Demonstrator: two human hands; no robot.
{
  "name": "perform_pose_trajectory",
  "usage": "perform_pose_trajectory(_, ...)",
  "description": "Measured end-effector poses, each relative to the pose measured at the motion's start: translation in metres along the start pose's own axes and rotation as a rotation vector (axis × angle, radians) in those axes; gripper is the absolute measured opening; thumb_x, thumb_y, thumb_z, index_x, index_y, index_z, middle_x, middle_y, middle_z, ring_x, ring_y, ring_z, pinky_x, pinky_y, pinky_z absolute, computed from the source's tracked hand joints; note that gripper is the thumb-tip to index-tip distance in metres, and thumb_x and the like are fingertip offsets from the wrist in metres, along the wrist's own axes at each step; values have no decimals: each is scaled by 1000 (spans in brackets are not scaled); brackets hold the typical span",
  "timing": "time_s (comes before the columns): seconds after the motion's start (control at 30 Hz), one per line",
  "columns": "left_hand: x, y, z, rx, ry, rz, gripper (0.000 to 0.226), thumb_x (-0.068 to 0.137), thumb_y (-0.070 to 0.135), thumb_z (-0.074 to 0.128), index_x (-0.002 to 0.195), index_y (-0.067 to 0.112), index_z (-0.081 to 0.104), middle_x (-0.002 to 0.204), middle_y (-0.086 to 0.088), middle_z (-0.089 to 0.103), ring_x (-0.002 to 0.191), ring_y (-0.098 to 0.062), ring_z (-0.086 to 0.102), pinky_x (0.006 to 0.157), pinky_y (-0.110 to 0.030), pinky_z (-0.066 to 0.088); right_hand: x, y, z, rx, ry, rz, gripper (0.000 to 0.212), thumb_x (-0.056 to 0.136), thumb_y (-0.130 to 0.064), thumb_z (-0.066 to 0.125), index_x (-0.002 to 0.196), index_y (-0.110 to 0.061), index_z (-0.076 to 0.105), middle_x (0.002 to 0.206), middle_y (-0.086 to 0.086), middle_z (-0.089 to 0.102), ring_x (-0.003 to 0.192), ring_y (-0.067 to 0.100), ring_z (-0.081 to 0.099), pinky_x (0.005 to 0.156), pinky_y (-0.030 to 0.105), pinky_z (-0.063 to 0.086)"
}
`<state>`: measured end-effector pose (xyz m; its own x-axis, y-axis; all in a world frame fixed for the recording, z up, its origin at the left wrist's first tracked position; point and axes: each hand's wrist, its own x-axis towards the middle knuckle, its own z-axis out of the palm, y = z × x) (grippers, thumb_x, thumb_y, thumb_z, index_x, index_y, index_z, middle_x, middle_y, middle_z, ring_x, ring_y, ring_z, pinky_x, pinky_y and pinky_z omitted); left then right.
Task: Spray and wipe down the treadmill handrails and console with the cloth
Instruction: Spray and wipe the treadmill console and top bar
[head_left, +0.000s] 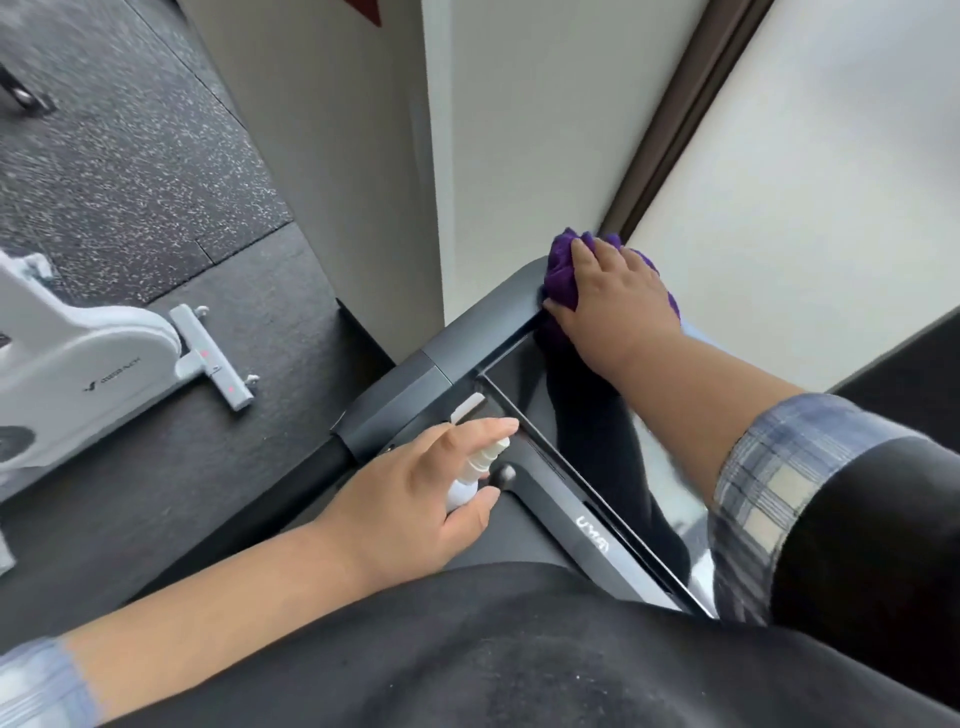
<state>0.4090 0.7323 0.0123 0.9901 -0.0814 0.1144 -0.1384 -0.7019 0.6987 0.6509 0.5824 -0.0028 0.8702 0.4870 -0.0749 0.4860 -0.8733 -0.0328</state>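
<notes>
1. The bunched purple cloth (561, 275) sits on the far corner of the dark grey treadmill console (488, 322), pinned under the right hand (618, 301), whose fingers spread flat to press it down while wiping.
2. The left hand (415, 499) curls round a small white spray bottle (475, 473) near the console's left edge, seemingly kept ready.

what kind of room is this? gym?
Most likely a gym or workout room. The person stands at a dark treadmill console, speckled rubber flooring covers the ground, and a white exercise machine sits to the left. Home or commercial gym cannot be told.
</notes>
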Motion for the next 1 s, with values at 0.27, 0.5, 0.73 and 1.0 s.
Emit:
perform_pose_trajectory(0.27,3,-6,-5,-23,39,-14,55,88,40,52,139,42,30,105,16,55,94,7,54,82,-11,43,-35,31,1,41,73,49,67,97,-56,44,153,-20,34,151,7,43,136,32,38,115,41,29)
perform_pose_trajectory(0.5,-23,-14,-13,-38,78,-46,59,86,41,53,138,47,25,103,17,55,86,5,55,74,-27,53,-13,-26,12,88,59,-160,61,98,-57,43,150,-25,42,155,1,41,144,29,32,121,43,20)
perform_pose_trajectory(0.73,-34,-13,-17,-66,152,25,60,84,31,60,137,39,31,99,13,58,83,1,59,77,-21,53,-51,-107,22,172,11,-607,62,89,-60,44,135,-23,61,138,3,60,131,35,50,112,51,36)
perform_pose_trajectory(1.0,-41,-10,-25,-65,149,64,54,85,26,61,134,28,40,103,18,52,87,17,48,85,-4,39,-66,-121,32,136,36,-750,55,90,-50,57,140,-26,56,143,3,55,136,33,45,114,52,34)
